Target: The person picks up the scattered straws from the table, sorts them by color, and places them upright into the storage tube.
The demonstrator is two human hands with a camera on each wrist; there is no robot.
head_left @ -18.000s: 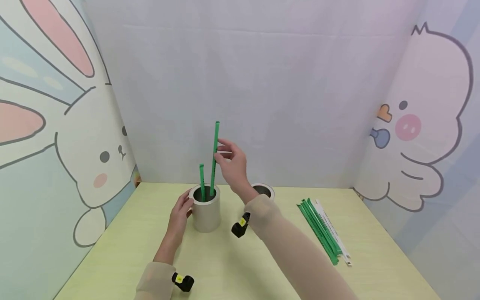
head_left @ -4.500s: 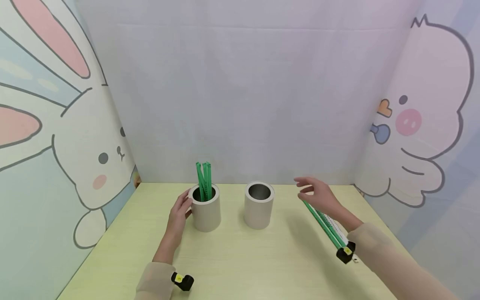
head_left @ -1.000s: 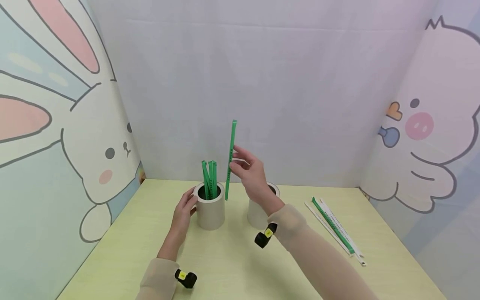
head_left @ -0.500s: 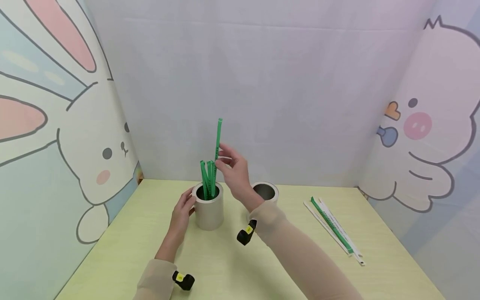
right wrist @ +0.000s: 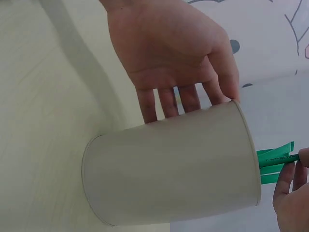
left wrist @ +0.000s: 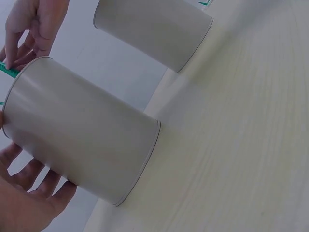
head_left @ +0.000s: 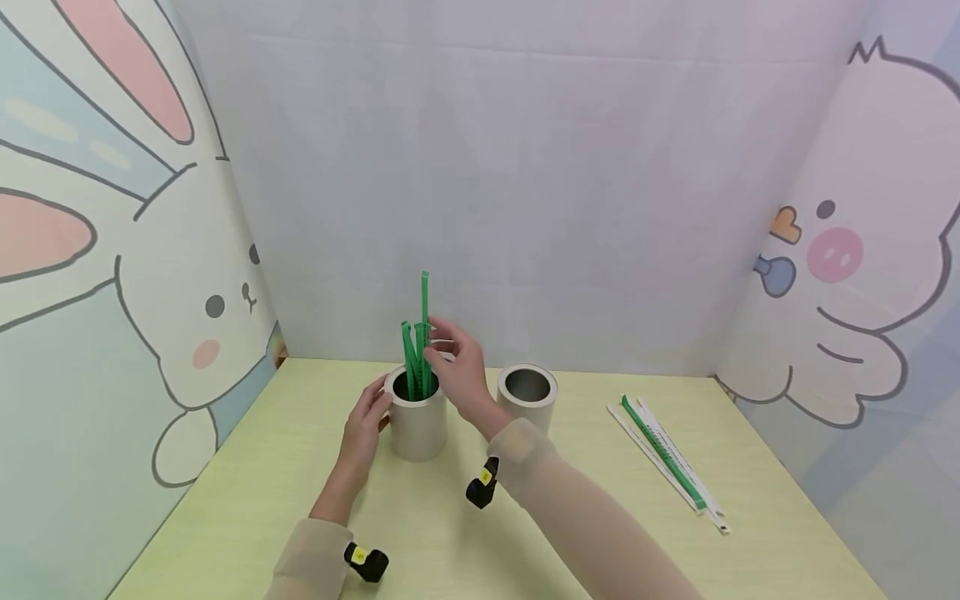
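The left hand (head_left: 362,432) holds the side of a cup (head_left: 418,429), fingers spread; the right hand (head_left: 461,372) pinches a green straw (head_left: 425,296), its lower end inside the cup, beside other straws (head_left: 419,350) just left of those fingertips. The right wrist view gives the left palm, hidden in the head view, and lettering on the pinched straw. The left wrist view shows the cup's base on the table (left wrist: 227,121). Only the head view looks into the second cup (head_left: 534,414), just right of the right hand, and shows the loose straws (head_left: 663,453) whole, farther right.
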